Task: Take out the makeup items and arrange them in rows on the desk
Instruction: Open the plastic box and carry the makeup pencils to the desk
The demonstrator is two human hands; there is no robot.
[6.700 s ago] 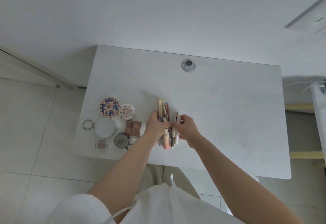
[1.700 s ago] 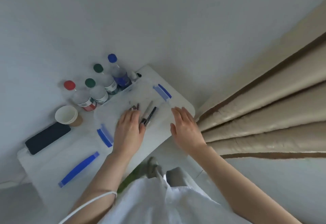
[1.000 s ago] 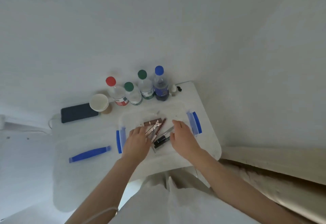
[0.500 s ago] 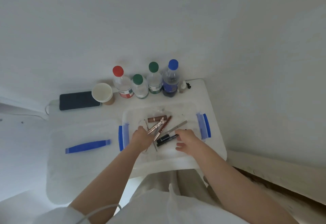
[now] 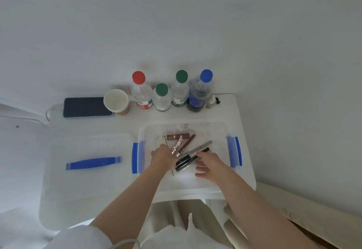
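A clear plastic box point(image 5: 219, 131) with blue latches stands on the small white table point(image 5: 242, 172). Inside lie a brown lipstick tube point(image 5: 178, 136), a rose-gold ornate pen point(image 5: 177, 144), a brown pencil point(image 5: 187, 144), a grey pencil point(image 5: 200, 147) and black mascara tubes point(image 5: 185, 162). My left hand point(image 5: 162, 157) reaches into the box, back up, its fingertips at the near ends of the rose-gold pen and brown pencil; its grip is hidden. My right hand point(image 5: 210, 165) is in the box with fingers spread, the index finger touching a black tube.
The box's clear lid point(image 5: 78, 190) with a blue handle point(image 5: 93, 165) lies to the left. Along the back stand several capped bottles point(image 5: 142, 96), a paper cup point(image 5: 116, 100), a dark phone point(image 5: 86, 107) and a tiny dropper bottle point(image 5: 211, 101). The wall is right behind.
The view swung from the desk with its laid-out makeup to this side table. Both hands went into the clear box. Since half a second ago my right hand's fingers have spread by the black tubes.
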